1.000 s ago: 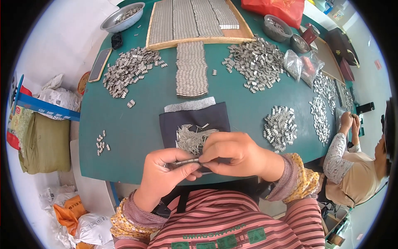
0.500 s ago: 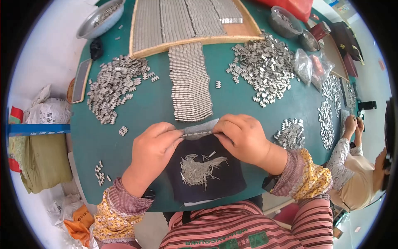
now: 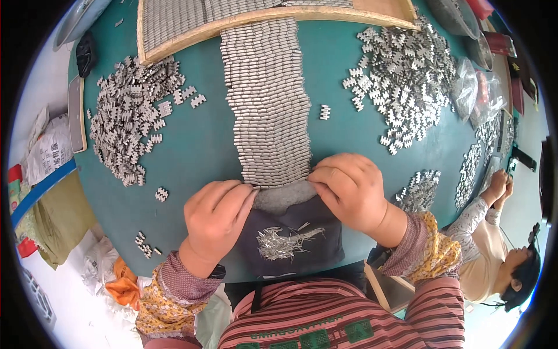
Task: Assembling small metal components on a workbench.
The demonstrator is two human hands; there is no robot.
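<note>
A long mat of small linked silver metal pieces (image 3: 267, 104) runs toward me from a wooden-edged tray. At the mat's near edge, my left hand (image 3: 215, 218) pinches the left end of a row of metal links, with thumb and fingers pressed together. My right hand (image 3: 354, 189) pinches the right end of that row. The row lies against the mat; I cannot tell whether it is joined. Just below it is a grey cloth pad (image 3: 285, 199). Nearer me, a dark cloth (image 3: 325, 244) bears a loose heap of thin metal pins (image 3: 285, 241).
Heaps of loose metal links lie left (image 3: 131, 116) and right (image 3: 407, 81) of the mat. The wooden tray (image 3: 174, 43) holds more linked strips. Plastic bags (image 3: 482, 93) and bowls stand at the far right. A co-worker (image 3: 494, 238) sits at the right, hands at the table.
Both hands have brought the row of links forward, from above the dark cloth to the mat's near edge. The view has shifted closer to the mat.
</note>
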